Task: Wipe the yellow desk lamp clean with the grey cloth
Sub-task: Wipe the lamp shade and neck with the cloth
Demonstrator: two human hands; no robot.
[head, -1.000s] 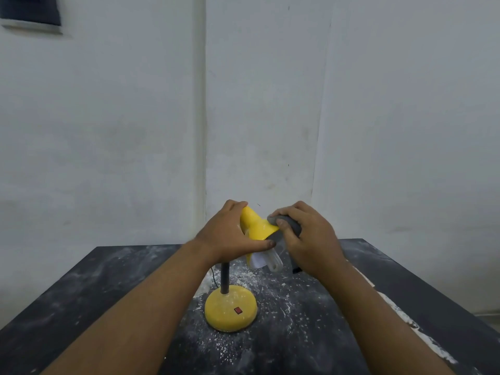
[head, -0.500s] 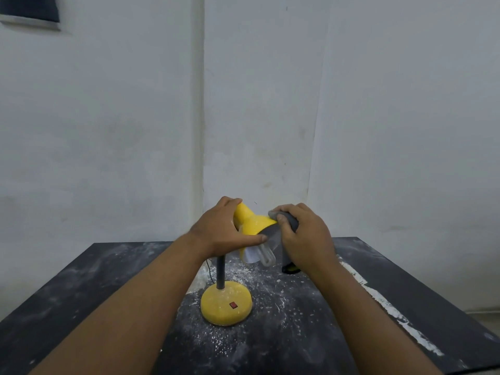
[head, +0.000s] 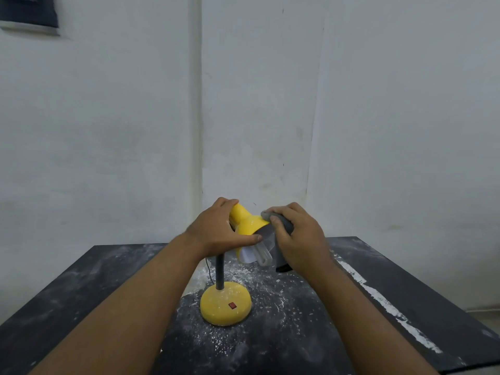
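The yellow desk lamp (head: 245,221) stands mid-table on a round yellow base (head: 225,304) with a small red switch and a dark stem. Its shade tilts toward me, and a white bulb (head: 259,254) shows inside. My left hand (head: 219,228) grips the left side of the shade. My right hand (head: 300,236) presses the grey cloth (head: 281,221) against the shade's right rim. Most of the cloth is hidden under my fingers.
The black table (head: 405,288) is dusted with white powder (head: 270,301) around the lamp base, and a white streak (head: 384,301) runs along its right side. A thin cord (head: 208,269) trails behind the stem. White walls stand close behind the table.
The lamp head and both hands sit slightly lower and more to the left in view. My right hand with the cloth has shifted a little along the shade's rim.
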